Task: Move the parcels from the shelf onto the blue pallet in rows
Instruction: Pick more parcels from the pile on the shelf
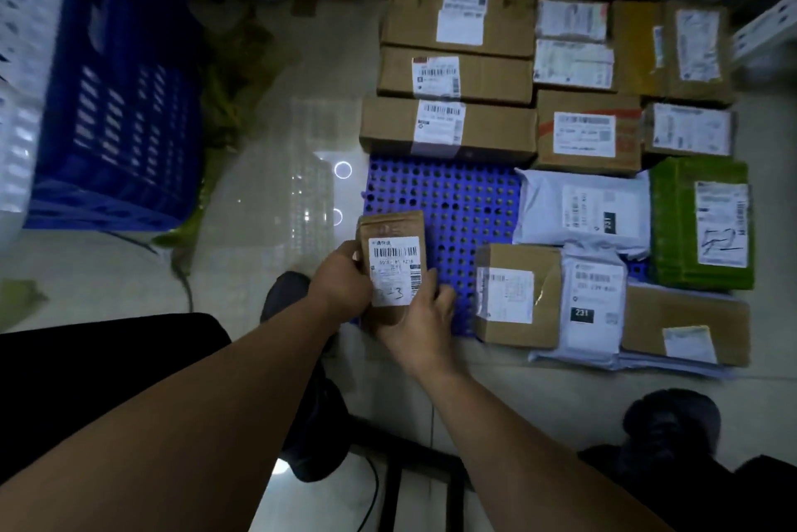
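The left hand [340,279] and right hand [420,326] both grip a small brown parcel [394,268] over the blue pallet's [465,203] near left corner; other parcels [448,128] cover the pallet's far and right parts.

Pale glossy floor [280,134] carries blue perforated pallet [465,203]; labelled parcels [448,126] lie on pallet in rows; blue crate [120,100] stands on floor, far left.

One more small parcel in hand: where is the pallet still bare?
The main bare patch of the pallet is bordered by the long box behind, the white bag to the right and the small box at the near right. The parcel is at its left edge. The right side is packed tight.
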